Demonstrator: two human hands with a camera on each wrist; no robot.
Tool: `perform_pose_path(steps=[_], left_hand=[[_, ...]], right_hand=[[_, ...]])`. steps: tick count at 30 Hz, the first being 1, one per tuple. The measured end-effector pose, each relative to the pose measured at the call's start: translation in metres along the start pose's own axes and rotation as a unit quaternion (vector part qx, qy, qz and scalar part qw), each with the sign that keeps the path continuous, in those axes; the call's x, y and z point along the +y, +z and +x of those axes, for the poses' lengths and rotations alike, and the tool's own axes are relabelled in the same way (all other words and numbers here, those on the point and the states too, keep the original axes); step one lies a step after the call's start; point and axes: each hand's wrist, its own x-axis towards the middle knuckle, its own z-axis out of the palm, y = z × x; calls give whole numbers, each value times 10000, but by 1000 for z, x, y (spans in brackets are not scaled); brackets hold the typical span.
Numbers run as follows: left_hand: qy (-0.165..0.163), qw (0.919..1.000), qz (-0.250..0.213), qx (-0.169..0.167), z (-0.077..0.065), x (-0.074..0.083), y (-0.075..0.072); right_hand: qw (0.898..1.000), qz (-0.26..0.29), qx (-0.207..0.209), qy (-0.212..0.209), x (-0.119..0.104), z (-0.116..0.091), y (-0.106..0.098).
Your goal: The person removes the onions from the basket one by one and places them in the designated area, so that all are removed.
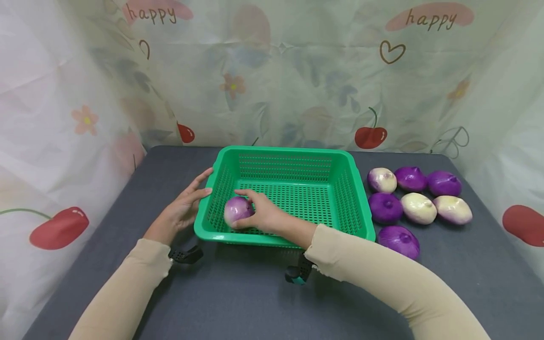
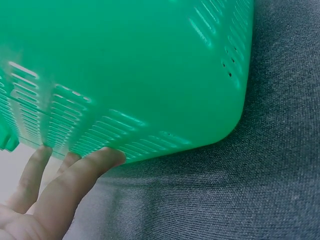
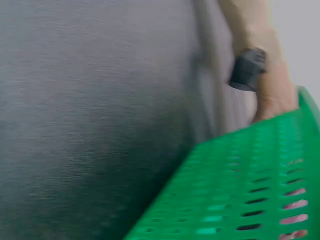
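A green plastic basket (image 1: pixel 286 237) with slotted walls sits on the dark table. Inside it, near the left front corner, my right hand (image 1: pixel 265 213) grips a purple-and-white onion (image 1: pixel 236 211) between thumb and fingers. Whether the onion touches the basket floor I cannot tell. My left hand (image 1: pixel 180 208) is at the basket's left side, its fingers extended and their tips touching the outer wall. In the left wrist view, those fingertips (image 2: pixel 111 156) meet the slotted wall low down. In the right wrist view the basket wall (image 3: pixel 235 175) hides most of the right hand's grip.
Right of the basket lie several more onions, among them a deep purple one (image 1: pixel 398 242) nearest me and a pale one (image 1: pixel 418 208) in the middle. Dark cloth (image 1: pixel 238 302) covers the table. A printed curtain (image 1: pixel 289 94) hangs behind it.
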Motion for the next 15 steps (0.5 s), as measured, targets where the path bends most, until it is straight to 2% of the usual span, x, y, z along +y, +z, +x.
perform_pose_path(steps=[3,5,10,15], left_hand=[[5,10000,17,-27,0,0,1],[-1,10000,21,-6,0,0,1],[-34,10000,8,72,1,1,2],[-36,10000,56,71,0,1,2]], right_hand=[[9957,900,89,-184,-4,-2,-6],[9844,1726,75,-322,-8,-4,-11],[9323,3560,-50,-633,-19,-15,-28],[8829,4612,-77,-876,-30,-36,-52]])
